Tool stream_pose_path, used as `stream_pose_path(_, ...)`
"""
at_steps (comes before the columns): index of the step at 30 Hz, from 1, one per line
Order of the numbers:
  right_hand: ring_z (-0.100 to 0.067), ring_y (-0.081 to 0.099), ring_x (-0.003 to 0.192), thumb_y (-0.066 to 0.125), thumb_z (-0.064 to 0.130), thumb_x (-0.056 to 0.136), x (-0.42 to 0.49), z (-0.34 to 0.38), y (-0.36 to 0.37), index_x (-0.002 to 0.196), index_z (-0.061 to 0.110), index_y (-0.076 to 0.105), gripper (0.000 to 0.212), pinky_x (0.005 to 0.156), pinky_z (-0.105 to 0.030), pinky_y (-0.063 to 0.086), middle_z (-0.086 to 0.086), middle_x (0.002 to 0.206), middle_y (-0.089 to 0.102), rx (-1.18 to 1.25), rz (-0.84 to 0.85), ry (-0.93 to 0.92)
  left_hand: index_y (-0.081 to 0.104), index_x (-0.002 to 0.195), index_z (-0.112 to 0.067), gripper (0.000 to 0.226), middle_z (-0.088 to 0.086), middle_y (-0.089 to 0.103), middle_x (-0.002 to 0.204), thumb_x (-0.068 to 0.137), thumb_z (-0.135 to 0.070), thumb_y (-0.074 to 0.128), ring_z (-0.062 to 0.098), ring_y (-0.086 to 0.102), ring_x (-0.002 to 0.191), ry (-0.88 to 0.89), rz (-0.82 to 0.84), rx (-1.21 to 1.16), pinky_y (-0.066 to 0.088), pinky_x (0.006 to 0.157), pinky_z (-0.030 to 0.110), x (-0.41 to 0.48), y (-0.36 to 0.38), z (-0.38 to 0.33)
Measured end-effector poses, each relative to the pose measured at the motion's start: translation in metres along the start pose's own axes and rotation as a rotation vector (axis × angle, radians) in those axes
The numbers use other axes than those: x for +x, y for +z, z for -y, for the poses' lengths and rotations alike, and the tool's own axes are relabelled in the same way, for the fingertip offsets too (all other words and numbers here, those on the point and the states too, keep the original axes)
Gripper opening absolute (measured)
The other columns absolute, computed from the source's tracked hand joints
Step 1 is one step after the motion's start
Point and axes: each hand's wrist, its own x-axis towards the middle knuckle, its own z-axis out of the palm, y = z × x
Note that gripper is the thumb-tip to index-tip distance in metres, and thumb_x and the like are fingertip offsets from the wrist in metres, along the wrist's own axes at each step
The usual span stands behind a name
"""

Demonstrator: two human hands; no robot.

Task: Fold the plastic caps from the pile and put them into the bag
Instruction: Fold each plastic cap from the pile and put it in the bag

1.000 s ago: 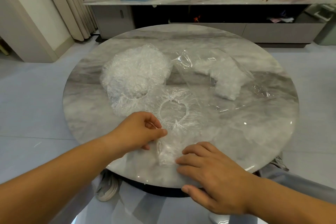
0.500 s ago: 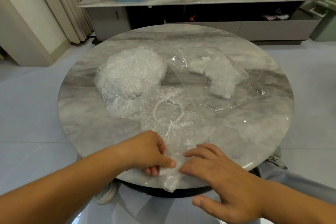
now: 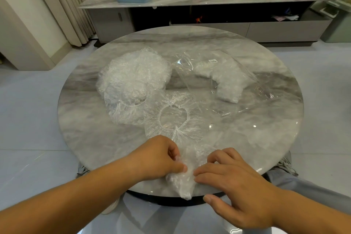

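In the head view, a partly folded plastic cap (image 3: 183,178) is seen at the near edge of the round marble table (image 3: 275,138), bunched into a narrow strip. Its long axis runs from far to near, and its near end hangs over that edge. The strip is held between the two hands. It is pinched on one side by the thumb and curled fingers of the left hand (image 3: 161,157). On the other side it is pressed flat by the nearly straight fingertips of the right hand (image 3: 233,182), and nothing is gripped there.

Just beyond the hands a second cap (image 3: 174,119) is spread flat with its elastic ring open. Whether it touches the strip cannot be told. The pile (image 3: 133,76) of unfolded caps is heaped toward the far left of the surface. The clear bag (image 3: 218,80), with folded caps already inside, lies toward the far right, well apart from the strip.

The fold is judged unfinished. The bag lies ahead and to the right of the strip, so the right hand is the nearer one for the transfer, while the pile is nearer the left.
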Motion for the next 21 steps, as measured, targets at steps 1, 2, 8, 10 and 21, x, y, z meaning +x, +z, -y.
stream_pose_path(1, -0.008, 0.045, 0.107, 0.051, 0.047, 0.099, 0.000, 0.000, 0.000, 0.121, 0.032, 0.064, 0.030, 0.096, -0.032, 0.035, 0.025, 0.123, 0.059, 0.004, 0.010, -0.002, 0.068, 0.074, -0.018, 0.023, -0.011, 0.061, 0.059, 0.073, -0.028, 0.089, 0.003, 0.055, 0.055, -0.006, -0.012, -0.055, 0.046, 0.060, 0.019, 0.000, -0.001, 0.000)
stream_pose_path(2, -0.008, 0.045, 0.105, 0.050, 0.047, 0.100, 0.001, 0.000, 0.000, 0.121, 0.032, 0.064, 0.030, 0.094, -0.031, 0.036, 0.025, 0.124, 0.059, 0.014, 0.023, -0.002, 0.068, 0.076, -0.015, 0.025, -0.008, 0.060, 0.059, 0.072, -0.025, 0.090, 0.007, 0.054, 0.056, -0.017, -0.011, -0.116, 0.047, 0.061, 0.023, 0.000, -0.001, 0.000)
stream_pose_path(8, -0.006, 0.054, 0.109, 0.051, 0.038, 0.101, 0.003, -0.001, 0.000, 0.126, 0.028, 0.065, 0.030, 0.094, -0.029, 0.045, 0.021, 0.126, 0.063, 0.196, 0.029, 0.042, 0.063, 0.097, -0.009, 0.039, 0.000, 0.063, 0.065, 0.070, -0.013, 0.091, 0.014, 0.058, 0.058, -0.111, 0.060, -0.239, 0.050, 0.058, 0.025, -0.003, 0.003, 0.000)
stream_pose_path(10, -0.007, 0.060, 0.109, 0.052, 0.037, 0.098, 0.004, 0.001, -0.002, 0.122, 0.030, 0.067, 0.029, 0.093, -0.026, 0.047, 0.020, 0.117, 0.066, 0.356, -0.031, 0.154, 0.063, 0.103, -0.014, 0.046, 0.002, 0.064, 0.072, 0.068, -0.013, 0.092, 0.011, 0.061, 0.060, -0.124, 0.075, -0.262, 0.050, 0.057, 0.022, -0.004, 0.003, -0.001)
stream_pose_path(21, -0.022, 0.068, 0.100, 0.073, 0.043, 0.076, 0.032, -0.004, -0.025, 0.081, 0.019, 0.073, 0.024, 0.087, -0.033, 0.056, -0.005, 0.099, 0.073, 1.185, -0.306, 0.769, 0.076, 0.102, -0.006, 0.023, 0.013, 0.077, 0.098, 0.081, 0.003, 0.077, 0.021, 0.075, 0.089, -0.061, 0.161, -0.641, 0.057, 0.073, 0.024, -0.011, -0.008, 0.000)
